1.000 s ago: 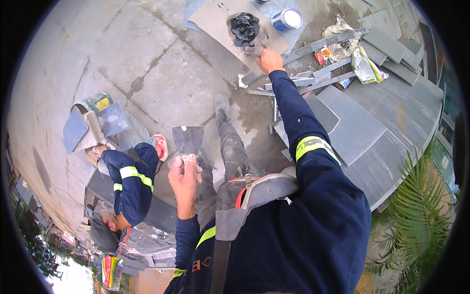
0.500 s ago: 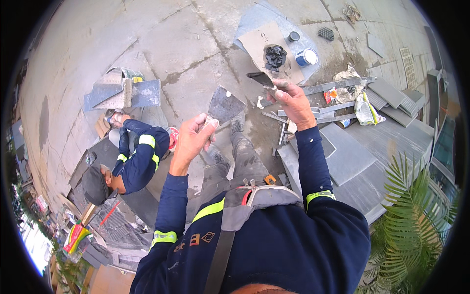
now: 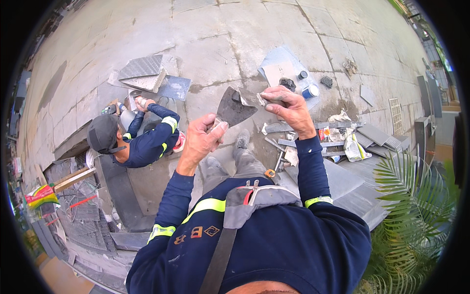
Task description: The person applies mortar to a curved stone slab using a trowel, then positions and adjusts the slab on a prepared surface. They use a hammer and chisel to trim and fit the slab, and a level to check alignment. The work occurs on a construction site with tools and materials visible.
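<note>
The putty knife (image 3: 234,108) is now held up in front of the chest, its broad dark blade smeared with grey filler, well above the paved floor (image 3: 205,44). 1 second ago the right hand was stretched far out to the board with the cans; since then it's been pulled back in, so it looks like the filler has been picked up and brought over to the blade.

The left hand (image 3: 201,139) is clenched around the knife's handle, wrist cocked, blade pointing up and to the right. The right hand (image 3: 289,109) is closed on a small scraper (image 3: 262,99), its tip laid against the blade's upper corner, elbow bent, both forearms raised.

Further out: 2 small cans (image 3: 307,84) on a grey board, metal rails (image 3: 313,127) and stone slabs to the right, and a co-worker (image 3: 139,139) crouched at the left over an angle grinder.
</note>
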`<action>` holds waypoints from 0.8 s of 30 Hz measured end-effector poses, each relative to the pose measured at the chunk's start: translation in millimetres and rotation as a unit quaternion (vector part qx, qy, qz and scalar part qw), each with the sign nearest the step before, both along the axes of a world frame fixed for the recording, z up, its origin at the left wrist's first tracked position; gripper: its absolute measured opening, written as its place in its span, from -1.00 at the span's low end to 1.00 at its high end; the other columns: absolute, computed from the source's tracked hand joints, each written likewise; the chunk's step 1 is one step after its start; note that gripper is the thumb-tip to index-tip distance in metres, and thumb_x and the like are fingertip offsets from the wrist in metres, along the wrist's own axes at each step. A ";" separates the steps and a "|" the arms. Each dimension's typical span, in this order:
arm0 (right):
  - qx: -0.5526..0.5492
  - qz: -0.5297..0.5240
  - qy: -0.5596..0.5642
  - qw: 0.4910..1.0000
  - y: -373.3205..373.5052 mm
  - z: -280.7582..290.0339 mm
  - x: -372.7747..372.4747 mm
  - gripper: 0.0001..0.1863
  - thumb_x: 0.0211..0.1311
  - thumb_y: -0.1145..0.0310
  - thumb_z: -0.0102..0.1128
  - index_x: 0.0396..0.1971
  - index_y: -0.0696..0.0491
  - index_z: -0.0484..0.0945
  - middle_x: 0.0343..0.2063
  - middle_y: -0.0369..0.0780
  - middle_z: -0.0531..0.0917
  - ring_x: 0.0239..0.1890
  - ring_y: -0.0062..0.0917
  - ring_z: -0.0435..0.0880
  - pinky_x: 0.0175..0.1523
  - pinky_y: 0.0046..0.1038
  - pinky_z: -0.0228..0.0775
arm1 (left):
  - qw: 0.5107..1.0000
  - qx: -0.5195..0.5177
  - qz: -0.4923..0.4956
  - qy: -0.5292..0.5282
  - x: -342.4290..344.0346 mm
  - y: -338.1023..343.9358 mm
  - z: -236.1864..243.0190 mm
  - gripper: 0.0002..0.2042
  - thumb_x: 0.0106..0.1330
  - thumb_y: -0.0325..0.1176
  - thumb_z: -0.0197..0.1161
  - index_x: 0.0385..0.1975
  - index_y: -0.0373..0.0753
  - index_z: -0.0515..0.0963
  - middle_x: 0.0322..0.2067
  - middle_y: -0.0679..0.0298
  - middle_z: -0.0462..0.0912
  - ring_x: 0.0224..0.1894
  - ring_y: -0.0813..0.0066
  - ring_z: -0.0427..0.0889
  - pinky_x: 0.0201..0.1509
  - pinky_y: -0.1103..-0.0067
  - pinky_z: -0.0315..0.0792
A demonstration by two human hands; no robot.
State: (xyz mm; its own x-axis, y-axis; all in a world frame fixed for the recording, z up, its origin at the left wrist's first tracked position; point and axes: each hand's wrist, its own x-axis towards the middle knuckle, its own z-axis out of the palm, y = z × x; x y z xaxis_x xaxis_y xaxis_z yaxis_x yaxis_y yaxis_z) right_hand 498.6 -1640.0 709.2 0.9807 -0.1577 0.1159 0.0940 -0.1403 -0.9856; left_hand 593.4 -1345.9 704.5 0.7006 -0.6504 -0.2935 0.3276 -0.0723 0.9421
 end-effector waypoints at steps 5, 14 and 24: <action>-0.161 -0.094 -0.006 0.983 42.2 12.4 -3.6 -0.69 0.35 0.37 0.47 0.05 0.08 0.78 -0.07 -0.25 0.76 -0.11 -0.64 0.71 0.03 -0.54 0.54 | 0.997 -0.044 0.041 -0.046 -29.9 55.0 20.4 -0.77 0.49 -0.22 0.39 -0.31 -0.23 0.57 -0.58 0.43 0.54 -0.61 0.78 0.40 -0.57 0.69 0.25; 0.222 -0.079 0.097 0.967 208.9 76.3 -51.8 -0.51 0.52 0.28 0.31 0.28 0.26 0.51 -0.20 -0.26 0.73 -0.51 -0.80 0.49 -0.48 -0.70 0.24 | 0.950 -0.028 0.228 -0.211 -56.4 109.3 36.1 -0.80 0.61 -0.30 0.13 0.00 -0.32 0.48 -0.42 0.38 0.55 -0.43 0.67 0.48 -0.33 0.62 0.38; 0.190 0.043 0.074 0.978 228.8 82.1 4.3 -0.56 0.51 0.31 0.31 0.21 0.29 0.57 -0.29 -0.27 0.72 -0.54 -0.78 0.51 -0.45 -0.67 0.32 | 0.846 0.157 0.306 -0.408 -76.6 121.8 54.1 -0.72 0.49 -0.30 0.24 0.02 -0.39 0.56 -0.36 -0.02 0.68 -0.40 0.07 0.68 -0.24 0.38 0.57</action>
